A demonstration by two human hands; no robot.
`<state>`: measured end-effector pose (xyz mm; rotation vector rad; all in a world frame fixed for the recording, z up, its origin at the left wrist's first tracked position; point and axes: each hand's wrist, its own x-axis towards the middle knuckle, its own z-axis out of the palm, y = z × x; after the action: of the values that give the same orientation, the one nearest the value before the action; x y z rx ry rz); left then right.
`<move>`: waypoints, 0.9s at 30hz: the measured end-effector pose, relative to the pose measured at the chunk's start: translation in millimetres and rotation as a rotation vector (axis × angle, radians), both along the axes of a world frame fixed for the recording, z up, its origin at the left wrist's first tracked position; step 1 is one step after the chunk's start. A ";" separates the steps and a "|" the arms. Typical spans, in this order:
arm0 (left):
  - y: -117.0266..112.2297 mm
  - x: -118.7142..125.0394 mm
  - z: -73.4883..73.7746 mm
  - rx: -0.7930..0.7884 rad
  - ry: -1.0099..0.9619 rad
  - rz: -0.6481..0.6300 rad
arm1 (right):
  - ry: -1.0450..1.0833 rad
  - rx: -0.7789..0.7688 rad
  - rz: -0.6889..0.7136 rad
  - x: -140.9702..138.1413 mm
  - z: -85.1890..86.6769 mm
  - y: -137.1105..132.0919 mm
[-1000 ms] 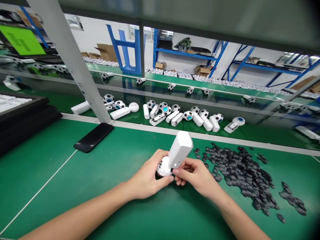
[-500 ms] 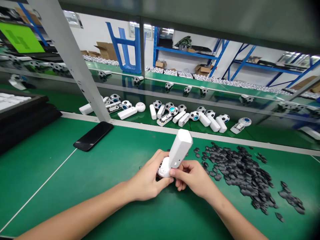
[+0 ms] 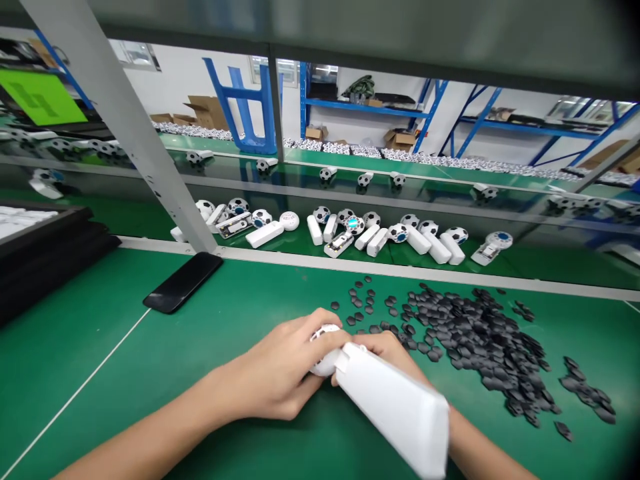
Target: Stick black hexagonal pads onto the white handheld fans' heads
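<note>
A white device with a round soccer-ball-patterned head and a long boxy handle [image 3: 395, 407] is held above the green bench. My left hand [image 3: 293, 360] closes around its round head, fingers across the top. My right hand [image 3: 383, 343] is at the joint between head and handle, its fingertips partly hidden behind the device. The handle tilts down to the right, toward me, and covers part of my right wrist. Right of my hands lies a pile of small black pentagon-like pieces [image 3: 480, 340], with some scattered singly near my right hand.
Several similar ball-headed devices [image 3: 377, 240] lie along the conveyor behind the bench's pale edge rail [image 3: 300, 267]. A black phone [image 3: 184, 283] rests at the left, near a slanted grey post [image 3: 135, 133]. Stacked black trays [image 3: 45, 267] stand at far left.
The device's handle has swung from pointing up to pointing down and right, toward me. My left fingers now lie over the head. Loose black pieces formerly hidden behind the device show now.
</note>
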<state>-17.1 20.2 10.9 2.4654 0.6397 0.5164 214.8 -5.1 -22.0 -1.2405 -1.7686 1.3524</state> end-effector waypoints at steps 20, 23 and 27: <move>18.9 31.2 -27.8 -0.347 -0.306 0.324 | -0.019 0.105 -0.193 1.7 -4.8 18.4; 65.0 45.7 -20.2 -0.259 -0.107 0.518 | -0.147 0.256 -0.178 24.2 0.0 30.5; 153.9 59.7 6.3 -0.078 0.078 0.721 | -0.324 0.300 -0.190 53.3 0.0 40.7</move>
<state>42.6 174.2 17.2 2.1349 1.5618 0.6389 268.1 35.6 -22.0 -1.4708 -1.9246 0.7781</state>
